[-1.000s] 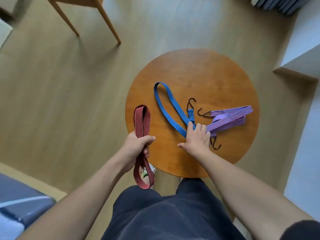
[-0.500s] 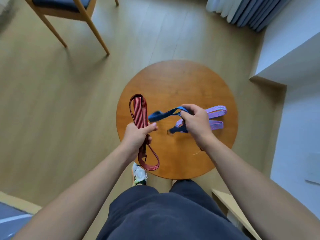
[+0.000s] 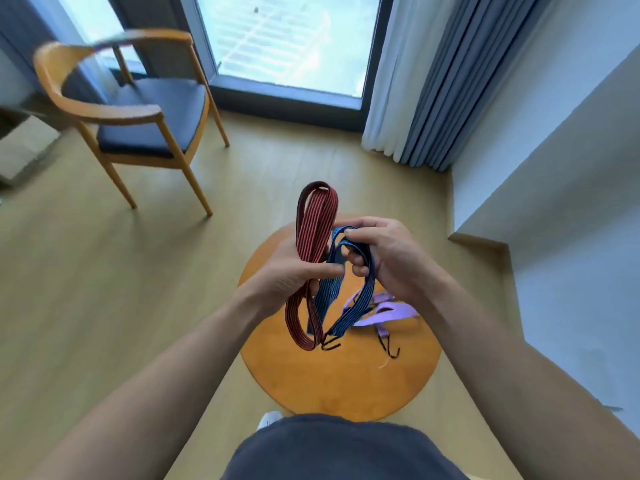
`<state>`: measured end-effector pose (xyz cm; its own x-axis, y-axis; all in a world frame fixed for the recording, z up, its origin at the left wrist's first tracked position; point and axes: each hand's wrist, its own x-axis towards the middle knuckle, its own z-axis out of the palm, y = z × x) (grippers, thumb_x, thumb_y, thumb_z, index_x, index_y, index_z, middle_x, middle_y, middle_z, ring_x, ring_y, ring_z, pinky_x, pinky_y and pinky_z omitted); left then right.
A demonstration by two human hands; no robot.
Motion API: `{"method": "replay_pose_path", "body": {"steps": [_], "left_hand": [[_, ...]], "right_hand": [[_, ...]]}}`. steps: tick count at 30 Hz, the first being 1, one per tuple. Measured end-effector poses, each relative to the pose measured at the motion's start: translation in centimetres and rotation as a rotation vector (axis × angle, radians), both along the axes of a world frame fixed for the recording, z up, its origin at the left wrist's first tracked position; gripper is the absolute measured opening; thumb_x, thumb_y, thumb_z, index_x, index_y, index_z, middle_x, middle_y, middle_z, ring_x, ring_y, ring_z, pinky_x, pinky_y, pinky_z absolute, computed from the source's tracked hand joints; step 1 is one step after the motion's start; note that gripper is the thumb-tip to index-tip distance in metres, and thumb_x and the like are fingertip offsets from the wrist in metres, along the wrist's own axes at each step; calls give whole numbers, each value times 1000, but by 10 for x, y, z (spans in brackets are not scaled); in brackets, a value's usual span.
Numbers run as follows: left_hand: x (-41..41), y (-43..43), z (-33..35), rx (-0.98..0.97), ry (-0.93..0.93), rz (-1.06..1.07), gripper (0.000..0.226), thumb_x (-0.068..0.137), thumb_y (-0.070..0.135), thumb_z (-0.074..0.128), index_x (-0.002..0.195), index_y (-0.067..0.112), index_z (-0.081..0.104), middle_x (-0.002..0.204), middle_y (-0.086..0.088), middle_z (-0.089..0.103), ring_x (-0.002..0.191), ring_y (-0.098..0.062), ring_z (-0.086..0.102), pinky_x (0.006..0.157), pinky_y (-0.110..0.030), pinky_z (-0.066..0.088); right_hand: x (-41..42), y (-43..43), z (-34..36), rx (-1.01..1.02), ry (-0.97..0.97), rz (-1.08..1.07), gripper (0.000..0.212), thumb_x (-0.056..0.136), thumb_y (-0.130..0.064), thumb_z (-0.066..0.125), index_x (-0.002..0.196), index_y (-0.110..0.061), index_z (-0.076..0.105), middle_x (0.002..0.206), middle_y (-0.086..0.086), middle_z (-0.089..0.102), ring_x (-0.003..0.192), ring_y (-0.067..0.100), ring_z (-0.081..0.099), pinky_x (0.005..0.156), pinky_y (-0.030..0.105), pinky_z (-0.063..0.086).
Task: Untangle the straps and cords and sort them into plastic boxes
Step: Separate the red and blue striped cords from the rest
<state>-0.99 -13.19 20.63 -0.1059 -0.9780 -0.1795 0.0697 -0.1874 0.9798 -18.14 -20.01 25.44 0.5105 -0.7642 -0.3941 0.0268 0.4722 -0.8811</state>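
Blue strap (image 3: 327, 296) lifted beside red strap (image 3: 313, 223).

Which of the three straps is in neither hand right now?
The purple strap, lying on the round table; the left hand holds the red strap, the right hand the blue strap.

Round table (image 3: 332, 386), purple strap (image 3: 391, 311) atop

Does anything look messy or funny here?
A little. The purple strap lies in a crumpled heap on the table, not sorted yet. A pale loose thread sticks out beside its black hook, as if something has frayed.
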Motion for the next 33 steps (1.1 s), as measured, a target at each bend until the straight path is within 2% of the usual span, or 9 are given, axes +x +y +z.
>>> {"method": "replay_pose_path", "body": {"steps": [5, 9, 13, 16, 19, 22, 24, 26, 33], "left_hand": [[2, -13, 36, -11, -55, 78, 27, 76, 20, 80, 94, 8, 64, 61, 2, 54, 47, -18, 48, 45, -30, 42], [-2, -20, 77, -112, -29, 111, 23, 75, 12, 76, 90, 7, 59, 57, 0, 54, 45, -18, 50, 44, -29, 44], [-22, -10, 106, -212, -22, 12, 16, 72, 9, 78, 79, 17, 65, 55, -7, 53, 44, -20, 50, 48, -30, 47], [-39, -1, 117, -248, 3, -92, 22, 70, 1, 79, 76, 18, 67, 61, -10, 55, 44, -19, 50, 48, -27, 47], [-53, 6, 118, -221, -36, -279, 28, 72, -5, 85, 92, 4, 68, 75, -9, 69, 45, -17, 51, 45, -25, 45], [-75, 15, 106, -130, -8, -400, 46, 69, 1, 92, 107, -2, 65, 95, -13, 78, 46, -12, 56, 45, -22, 47], [-97, 27, 93, -82, 9, -463, 54, 63, 7, 95, 108, -2, 65, 92, -13, 78, 45, -12, 55, 43, -22, 47], [-122, 47, 79, -30, -2, -529, 66, 57, 16, 97, 110, -4, 64, 80, -8, 75, 45, -14, 52, 44, -24, 47], [-212, 150, 40, 68, -101, -801, 49, 70, 16, 94, 108, 4, 66, 62, -1, 66, 42, -16, 52, 42, -26, 45]], "right_hand": [[-15, 4, 30, -255, 118, -17, 18, 95, -6, 63, 112, -5, 69, 70, 10, 53, 56, 18, 46, 48, 29, 39], [-31, 20, 37, -515, 227, 114, 33, 84, -24, 81, 115, -25, 69, 72, -9, 62, 66, 8, 54, 61, 23, 44], [-30, 51, 37, -489, 145, 70, 31, 72, -19, 89, 98, -27, 74, 78, -8, 69, 78, 15, 68, 79, 31, 57], [-35, 81, 30, -485, 126, -126, 21, 74, -16, 87, 91, -20, 76, 88, 1, 75, 88, 19, 73, 78, 31, 59], [-56, 120, 21, -408, 179, -324, 32, 75, -32, 84, 99, -14, 73, 85, 7, 68, 83, 21, 67, 78, 38, 54], [-86, 168, 13, -270, 132, -590, 19, 84, -34, 75, 85, -15, 76, 85, 10, 74, 88, 25, 72, 80, 40, 53], [-106, 203, 9, -211, 138, -747, 29, 94, -33, 66, 82, -7, 68, 78, 20, 71, 92, 36, 72, 81, 49, 53], [-125, 237, 6, -162, 179, -910, 35, 95, -38, 65, 78, -8, 59, 64, 15, 64, 76, 40, 70, 71, 48, 54], [-194, 374, 3, -54, 163, -1401, 46, 78, -42, 83, 61, -19, 47, 50, -7, 37, 46, 14, 37, 51, 30, 36]]}}
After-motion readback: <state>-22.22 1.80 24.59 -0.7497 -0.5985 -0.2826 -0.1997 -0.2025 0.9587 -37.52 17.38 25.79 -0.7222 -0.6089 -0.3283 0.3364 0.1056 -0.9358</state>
